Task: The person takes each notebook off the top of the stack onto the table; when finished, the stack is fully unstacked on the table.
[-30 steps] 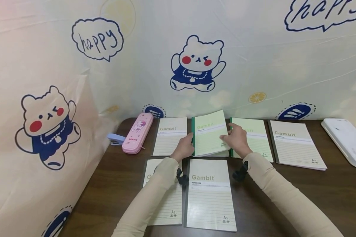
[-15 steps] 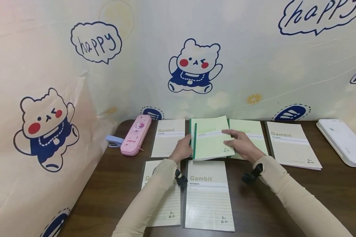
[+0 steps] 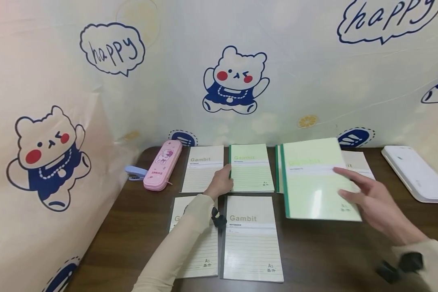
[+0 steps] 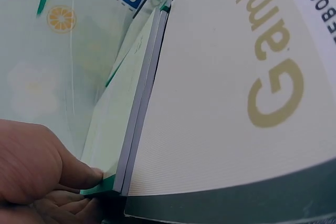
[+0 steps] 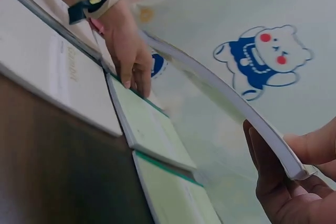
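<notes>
In the head view my right hand (image 3: 381,207) holds a light green notebook (image 3: 315,190) by its right edge, raised above the table. The right wrist view shows this notebook edge-on, pinched between thumb and fingers. A second green notebook (image 3: 253,174) lies flat in the back row, and my left hand (image 3: 220,182) is at its dark green spine. In the left wrist view the left thumb (image 4: 79,174) presses on that spine, with curled fingers beside it. A third green notebook (image 3: 279,174) is mostly hidden behind the raised one.
Cream notebooks lie around: one at the back left (image 3: 202,174), one at the back right (image 3: 357,162) partly covered, and two in front (image 3: 253,251) (image 3: 195,263). A pink pencil case (image 3: 162,166) and blue stapler (image 3: 135,172) sit left; a white case (image 3: 417,174) sits right.
My right hand has lifted the top green notebook off the one beneath and carried it right, toward me. My left hand has stayed by the lower notebook's spine.
</notes>
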Demonstrator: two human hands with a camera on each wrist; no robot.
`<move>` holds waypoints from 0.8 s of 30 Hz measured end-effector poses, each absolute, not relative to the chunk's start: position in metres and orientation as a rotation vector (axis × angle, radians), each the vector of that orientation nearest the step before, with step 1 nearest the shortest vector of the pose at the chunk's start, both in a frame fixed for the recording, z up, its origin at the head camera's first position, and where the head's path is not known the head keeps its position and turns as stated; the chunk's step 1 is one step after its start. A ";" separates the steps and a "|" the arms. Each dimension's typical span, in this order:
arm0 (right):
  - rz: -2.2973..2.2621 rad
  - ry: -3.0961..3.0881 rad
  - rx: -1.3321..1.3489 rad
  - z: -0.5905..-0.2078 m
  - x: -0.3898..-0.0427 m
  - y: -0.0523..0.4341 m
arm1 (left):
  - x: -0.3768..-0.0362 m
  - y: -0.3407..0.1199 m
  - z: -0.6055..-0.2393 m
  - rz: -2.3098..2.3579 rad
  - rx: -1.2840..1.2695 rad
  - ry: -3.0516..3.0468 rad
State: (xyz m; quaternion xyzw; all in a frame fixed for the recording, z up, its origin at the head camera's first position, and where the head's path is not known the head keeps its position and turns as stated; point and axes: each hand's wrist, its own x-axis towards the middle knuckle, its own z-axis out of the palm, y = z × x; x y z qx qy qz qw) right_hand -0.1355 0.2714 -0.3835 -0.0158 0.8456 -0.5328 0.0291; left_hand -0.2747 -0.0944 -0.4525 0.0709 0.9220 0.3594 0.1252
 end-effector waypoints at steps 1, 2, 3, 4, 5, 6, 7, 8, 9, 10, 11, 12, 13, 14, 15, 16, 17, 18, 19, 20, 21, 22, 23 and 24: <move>-1.620 2.627 -0.031 -0.385 -0.124 0.279 | -0.275 -0.094 -0.453 1.045 0.207 2.688; -1.613 2.630 -0.014 -0.387 -0.113 0.284 | -0.275 -0.094 -0.453 1.044 0.202 2.688; -1.609 2.623 0.006 -0.391 -0.102 0.288 | -0.275 -0.095 -0.453 1.042 0.201 2.692; -1.612 2.592 0.025 -0.395 -0.092 0.291 | -0.276 -0.095 -0.453 1.043 0.199 2.695; -1.598 2.584 0.034 -0.400 -0.082 0.291 | -0.276 -0.094 -0.453 1.046 0.196 2.698; -1.594 2.568 0.048 -0.406 -0.073 0.291 | -0.276 -0.094 -0.453 1.048 0.193 2.698; -1.585 2.551 0.061 -0.413 -0.065 0.289 | -0.276 -0.093 -0.454 1.051 0.192 2.699; -1.580 2.531 0.088 -0.420 -0.058 0.287 | -0.276 -0.092 -0.454 1.051 0.191 2.698; -1.557 2.531 0.111 -0.426 -0.051 0.284 | -0.276 -0.091 -0.454 1.049 0.193 2.697; -1.540 2.521 0.137 -0.433 -0.046 0.280 | -0.276 -0.091 -0.454 1.049 0.191 2.694; -1.493 2.541 0.163 -0.438 -0.042 0.275 | -0.277 -0.091 -0.454 1.048 0.190 2.690; -1.455 2.545 0.184 -0.443 -0.039 0.271 | -0.277 -0.091 -0.454 1.046 0.192 2.689; -1.408 2.565 0.193 -0.446 -0.037 0.267 | -0.277 -0.090 -0.453 1.047 0.191 2.686; -1.330 2.621 0.180 -0.449 -0.036 0.263 | -0.277 -0.090 -0.453 1.045 0.189 2.686; -1.232 2.691 0.150 -0.451 -0.035 0.259 | -0.277 -0.090 -0.453 1.044 0.188 2.689; -1.136 2.751 0.113 -0.453 -0.035 0.256 | -0.277 -0.089 -0.453 1.043 0.185 2.692; -1.030 2.817 0.075 -0.454 -0.036 0.253 | -0.277 -0.089 -0.453 1.041 0.180 2.695; -0.940 2.872 0.028 -0.455 -0.036 0.251 | -0.277 -0.089 -0.453 1.040 0.178 2.698; -0.856 2.917 -0.011 -0.454 -0.038 0.248 | -0.277 -0.090 -0.453 1.038 0.177 2.699; -0.763 2.947 -0.041 -0.454 -0.039 0.245 | -0.277 -0.091 -0.453 1.035 0.181 2.702; -0.691 2.963 -0.070 -0.454 -0.040 0.243 | -0.277 -0.091 -0.453 1.034 0.183 2.701; -0.634 2.978 -0.104 -0.454 -0.040 0.241 | -0.277 -0.092 -0.453 1.033 0.186 2.698; -0.577 2.994 -0.132 -0.453 -0.041 0.239 | -0.277 -0.092 -0.453 1.036 0.193 2.695; -0.529 3.012 -0.159 -0.452 -0.043 0.237 | -0.277 -0.092 -0.452 1.034 0.197 2.695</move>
